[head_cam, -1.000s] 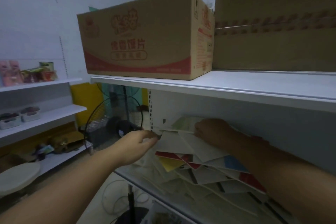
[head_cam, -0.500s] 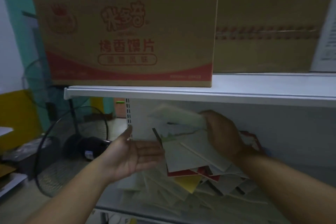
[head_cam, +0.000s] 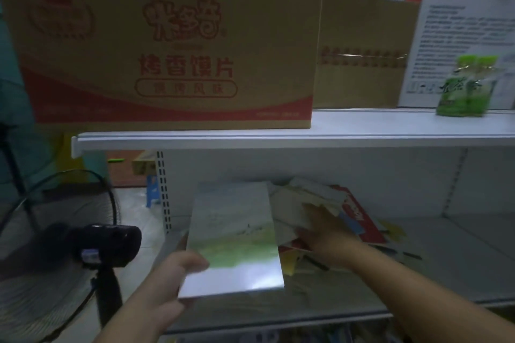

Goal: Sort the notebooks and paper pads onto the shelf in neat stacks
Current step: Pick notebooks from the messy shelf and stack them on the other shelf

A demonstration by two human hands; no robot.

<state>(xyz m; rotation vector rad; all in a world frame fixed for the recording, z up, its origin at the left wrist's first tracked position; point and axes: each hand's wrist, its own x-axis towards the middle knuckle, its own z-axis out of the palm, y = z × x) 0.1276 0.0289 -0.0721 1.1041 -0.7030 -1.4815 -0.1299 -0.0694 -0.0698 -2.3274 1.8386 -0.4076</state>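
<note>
Glossy and pale, with a green wash across its lower half, a notebook sits in the left hand, thumb pressed on the cover near its bottom left corner and the fingers closed underneath; it tilts up in front of the lower shelf. At about two o'clock from it, the right hand reaches into a loose heap of pads on that shelf, fingers curled around the edge of a pale pad, though blur hides how firmly they close. The heap lies fanned and untidy, with red, yellow and white covers overlapping, its left part hidden behind the held notebook. On the upper shelf, at twelve o'clock, stands a large cardboard box printed in red, touching a plainer brown box at its right. A green packet stands at two o'clock, near a white printed carton. At nine o'clock, off the shelving, stands a black floor fan.
</note>
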